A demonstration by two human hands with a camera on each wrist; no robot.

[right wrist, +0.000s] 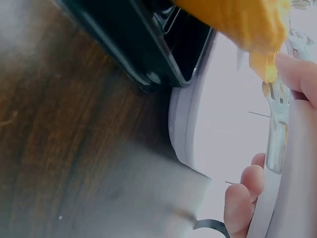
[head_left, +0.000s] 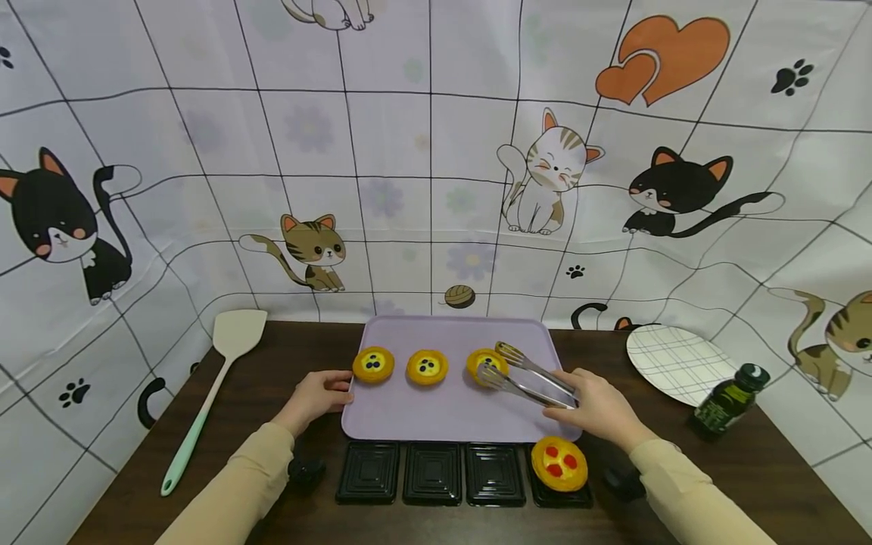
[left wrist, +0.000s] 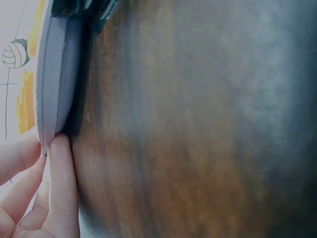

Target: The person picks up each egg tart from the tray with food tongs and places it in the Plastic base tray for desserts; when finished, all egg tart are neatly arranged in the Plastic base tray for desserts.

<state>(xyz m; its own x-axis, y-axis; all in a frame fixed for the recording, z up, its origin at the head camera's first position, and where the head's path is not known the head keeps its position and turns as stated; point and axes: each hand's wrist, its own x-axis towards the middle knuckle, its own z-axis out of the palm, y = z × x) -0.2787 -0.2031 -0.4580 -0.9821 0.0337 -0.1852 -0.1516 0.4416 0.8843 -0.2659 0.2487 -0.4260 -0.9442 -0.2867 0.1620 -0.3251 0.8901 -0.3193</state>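
Observation:
A lilac tray [head_left: 409, 421] lies in the middle of the table, and my left hand [head_left: 315, 399] pinches its left edge between thumb and fingers, as the left wrist view shows close up. My right hand [head_left: 605, 406] grips metal tongs [head_left: 543, 373] above the tray's right half. The tongs' spread tips lie on either side of the rightmost yellow tart [head_left: 479, 360], overlapping it in the head view. To its left on the tray are a middle tart [head_left: 427, 368] and a left tart [head_left: 373, 365], all with dark blue dots on top.
Several black square moulds [head_left: 432, 474] line the tray's near side; the rightmost bears a red-spotted tart [head_left: 559, 464]. A spatula [head_left: 221, 371] lies at left. To the right are a checked plate [head_left: 674, 363] and a green bottle [head_left: 729, 401]. A cat-patterned sheet [head_left: 429, 204] hangs behind.

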